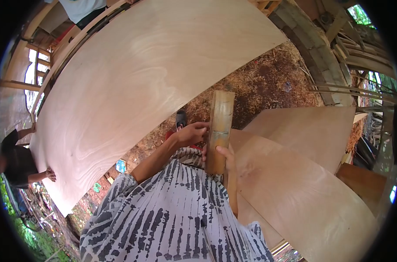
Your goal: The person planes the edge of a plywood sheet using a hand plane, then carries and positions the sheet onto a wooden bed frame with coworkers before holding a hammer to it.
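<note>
R hand (229, 159) has its grip clamped on a long, yellow-brown wooden pc. (220, 126), held up nr. the grey-and-white shirt (163, 218), not set down. L hand (191, 134) alongside; can't tell if gripping.

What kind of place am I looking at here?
Probably a rustic woodworking yard or shed: a broad wooden sheet, ground strewn with what look like shavings, and rough timbers at the right.

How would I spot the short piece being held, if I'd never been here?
Start at the huge pale sheet at upper left. Toward the patterned shirt, the right hand grips the short piece. Unlike the broad sheets either side, it is narrow, with a dark line across its middle.
</note>
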Demonstrator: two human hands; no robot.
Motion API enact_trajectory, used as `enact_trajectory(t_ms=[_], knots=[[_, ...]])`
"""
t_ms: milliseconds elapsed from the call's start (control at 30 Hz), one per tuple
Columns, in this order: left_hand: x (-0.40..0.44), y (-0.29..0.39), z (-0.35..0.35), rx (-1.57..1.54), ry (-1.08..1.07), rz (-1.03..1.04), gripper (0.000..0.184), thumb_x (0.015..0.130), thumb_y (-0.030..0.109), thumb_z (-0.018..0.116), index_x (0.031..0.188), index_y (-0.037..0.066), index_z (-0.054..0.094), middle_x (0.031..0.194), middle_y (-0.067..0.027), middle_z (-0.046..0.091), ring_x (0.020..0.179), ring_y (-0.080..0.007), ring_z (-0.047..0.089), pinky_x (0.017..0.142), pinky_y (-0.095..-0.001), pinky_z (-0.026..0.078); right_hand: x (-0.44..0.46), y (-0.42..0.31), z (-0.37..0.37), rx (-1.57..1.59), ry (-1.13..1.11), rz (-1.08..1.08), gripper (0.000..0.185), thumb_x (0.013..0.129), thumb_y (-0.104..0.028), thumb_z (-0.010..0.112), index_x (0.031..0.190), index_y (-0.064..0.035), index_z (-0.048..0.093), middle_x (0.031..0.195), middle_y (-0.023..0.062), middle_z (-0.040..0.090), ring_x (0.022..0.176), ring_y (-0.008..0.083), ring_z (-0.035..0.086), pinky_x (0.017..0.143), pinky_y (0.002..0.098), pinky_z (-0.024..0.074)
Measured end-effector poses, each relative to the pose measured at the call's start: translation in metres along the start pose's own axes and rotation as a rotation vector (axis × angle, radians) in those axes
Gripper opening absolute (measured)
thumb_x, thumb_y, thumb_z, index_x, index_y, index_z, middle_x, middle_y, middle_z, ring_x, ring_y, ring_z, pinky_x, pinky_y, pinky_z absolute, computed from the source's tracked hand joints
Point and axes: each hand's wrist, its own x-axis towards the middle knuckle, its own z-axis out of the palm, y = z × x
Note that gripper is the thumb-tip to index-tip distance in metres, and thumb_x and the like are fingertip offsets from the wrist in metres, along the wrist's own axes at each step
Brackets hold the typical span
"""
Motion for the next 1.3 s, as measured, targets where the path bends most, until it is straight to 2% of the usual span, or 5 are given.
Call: enact_trajectory(t_ms=[200,533,600,933,1300], knots=[[-0.006,0.003,-0.004,-0.201,-0.304,-0.125,0.071,0.087,0.039,0.079,0.14,0.0,0.051,0.125,-0.0191,0.065,0.088,-0.0323,0.073,0.073,-0.0447,0.062,0.005,-0.007,0.005,0.026,-0.068,-0.006,0.055,0.089,-0.022,0.062,0.134,0.0045,0.044,0.095,0.0236,0.065,0.079,0.0321,0.068,0.071,0.0418,0.0591],[-0.01,0.01,-0.006,-0.212,-0.328,-0.05,0.065,0.085,0.03,0.082,0.134,-0.003,0.054,0.124,-0.0168,0.067,0.099,-0.034,0.072,0.067,-0.0478,0.065,0.001,0.002,0.027,-0.019,0.015,0.099,0.058,0.085,-0.031,0.066,0.128,0.0032,0.049,0.094,0.0232,0.065,0.075,0.0317,0.067,0.068,0.0404,0.0581],[-0.014,0.012,-0.009,-0.253,-0.3,-0.138,0.068,0.081,0.025,0.087,0.136,0.002,0.056,0.128,-0.0156,0.066,0.11,-0.0295,0.068,0.084,-0.0436,0.063,0.003,0.005,0.025,-0.004,-0.022,0.099,0.058,0.085,-0.031,0.067,0.128,0.0031,0.049,0.094,0.0233,0.065,0.075,0.0315,0.067,0.068,0.0401,0.058],[-0.022,0.023,-0.001,-0.213,-0.29,-0.138,0.062,0.084,0.023,0.083,0.136,0.002,0.056,0.13,-0.0152,0.065,0.111,-0.0299,0.068,0.086,-0.0443,0.062,0.0,0.003,0.028,-0.036,-0.027,0.081,0.058,0.086,-0.03,0.067,0.13,0.0026,0.047,0.094,0.0236,0.065,0.076,0.0315,0.067,0.069,0.0406,0.0584],[-0.034,0.013,-0.012,-0.127,-0.213,-0.048,0.093,0.09,0.048,0.074,0.16,0.01,0.027,0.164,-0.0105,0.028,0.146,-0.0268,0.036,0.117,-0.053,0.03,-0.001,-0.004,0.028,-0.031,-0.033,0.031,0.061,0.085,-0.032,0.069,0.129,0.0043,0.046,0.093,0.0218,0.065,0.075,0.0307,0.068,0.068,0.0407,0.0586]])
